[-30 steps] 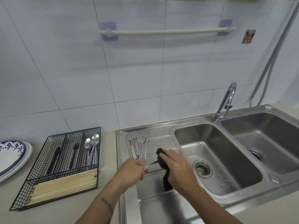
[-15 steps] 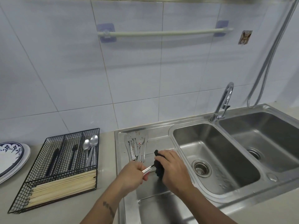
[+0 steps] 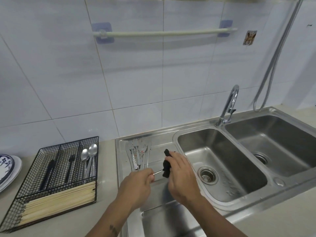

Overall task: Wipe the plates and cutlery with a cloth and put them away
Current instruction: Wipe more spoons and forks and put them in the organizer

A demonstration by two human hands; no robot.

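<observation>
My left hand (image 3: 136, 186) is closed around the handle of a metal piece of cutlery (image 3: 158, 172) over the steel draining board (image 3: 160, 147). My right hand (image 3: 181, 175) grips a black cloth (image 3: 166, 165) wrapped around that piece's other end, which is hidden. A heap of forks and other cutlery (image 3: 138, 154) lies on the draining board just behind my left hand. At the left, a black wire cutlery basket (image 3: 56, 177) holds two spoons (image 3: 89, 158), dark utensils and pale chopsticks (image 3: 58, 206). Blue-and-white plates (image 3: 6, 168) are stacked at the far left edge.
Two sink basins (image 3: 222, 165) lie right of the draining board, with a tap (image 3: 229, 105) between them and a hose (image 3: 277, 57) hanging at the right. A towel rail (image 3: 164, 33) is fixed to the tiled wall. The beige counter (image 3: 106, 168) runs between the basket and the sink.
My right hand has slid the cloth along the cutlery piece, bunching it up closer to my left hand; the cloth's hanging tail is now gathered. The left hand has stayed put.
</observation>
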